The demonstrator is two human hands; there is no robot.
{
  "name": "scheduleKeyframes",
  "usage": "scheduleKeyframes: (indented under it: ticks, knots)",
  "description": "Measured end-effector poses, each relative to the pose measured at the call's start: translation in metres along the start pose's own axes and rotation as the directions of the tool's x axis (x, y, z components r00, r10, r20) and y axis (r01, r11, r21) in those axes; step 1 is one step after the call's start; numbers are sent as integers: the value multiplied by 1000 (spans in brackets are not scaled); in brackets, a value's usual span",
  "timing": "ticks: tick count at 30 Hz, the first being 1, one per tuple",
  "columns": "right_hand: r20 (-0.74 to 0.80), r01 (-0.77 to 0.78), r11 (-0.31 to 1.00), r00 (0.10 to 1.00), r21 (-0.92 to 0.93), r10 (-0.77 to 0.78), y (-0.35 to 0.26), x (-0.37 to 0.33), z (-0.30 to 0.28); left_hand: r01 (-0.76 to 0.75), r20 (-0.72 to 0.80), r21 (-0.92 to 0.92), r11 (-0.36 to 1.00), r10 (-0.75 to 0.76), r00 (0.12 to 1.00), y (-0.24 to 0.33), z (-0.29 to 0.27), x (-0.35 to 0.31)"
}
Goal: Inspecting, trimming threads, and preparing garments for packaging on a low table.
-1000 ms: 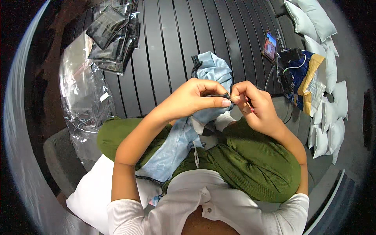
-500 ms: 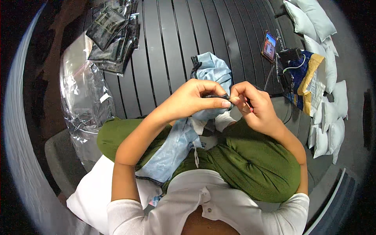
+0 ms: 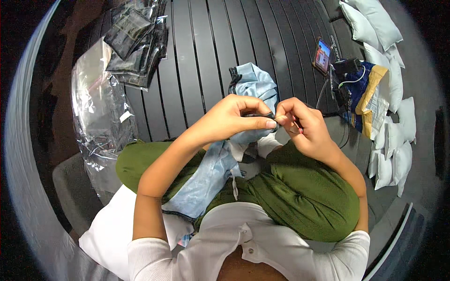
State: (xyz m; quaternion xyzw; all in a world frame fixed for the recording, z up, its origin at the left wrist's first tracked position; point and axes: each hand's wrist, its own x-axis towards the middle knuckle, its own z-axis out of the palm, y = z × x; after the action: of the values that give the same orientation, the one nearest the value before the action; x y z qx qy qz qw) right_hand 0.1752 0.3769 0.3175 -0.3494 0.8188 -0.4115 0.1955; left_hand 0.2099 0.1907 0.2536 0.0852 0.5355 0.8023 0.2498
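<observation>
A light blue mottled cloth (image 3: 199, 187) with black edging runs from my lap over the dark slatted surface. My left hand (image 3: 234, 117) is closed, pinching a dark strip of the cloth's edging between thumb and index finger. Fingertip to fingertip with it, my right hand (image 3: 302, 124) is also closed on the edging, its other fingers curled. A small reddish detail shows among those fingers, too small to name. The far part of the cloth lies bunched just beyond both hands. What lies exactly between the fingertips is largely hidden.
Clear plastic bags (image 3: 96, 117) lie at the left, with dark items in clear packaging (image 3: 133, 47) beyond them. A lit phone (image 3: 322, 56), cables and a blue-and-yellow bag (image 3: 368, 98) are at the right. Several pale small cushions (image 3: 393, 79) line the far right. A white pillow (image 3: 108, 234) sits at my left.
</observation>
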Motion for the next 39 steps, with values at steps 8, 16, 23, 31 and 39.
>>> scheduleKeyframes:
  ticks: [8, 16, 23, 31, 39]
  knots:
    - [2, 4, 1000, 1000, 9, -4, 0, 0, 0, -14, 4, -2, 1000, 14, 1000, 2, 1, -1]
    - [35, 14, 1000, 999, 1, -14, -1, 0, -3, -43, 21, 14, 999, 43, 999, 0, 0, -1]
    - [26, 16, 1000, 1000, 8, -16, 0, -1, -2, -65, 10, 5, 998, 65, 998, 0, 2, -1]
    - [4, 41, 999, 999, 8, -41, 1, -1, 0, -66, 14, 22, 998, 65, 998, -1, 1, 0]
    - [14, 7, 1000, 1000, 11, -7, -2, -2, -1, -86, 21, 32, 996, 86, 996, -2, 1, 0]
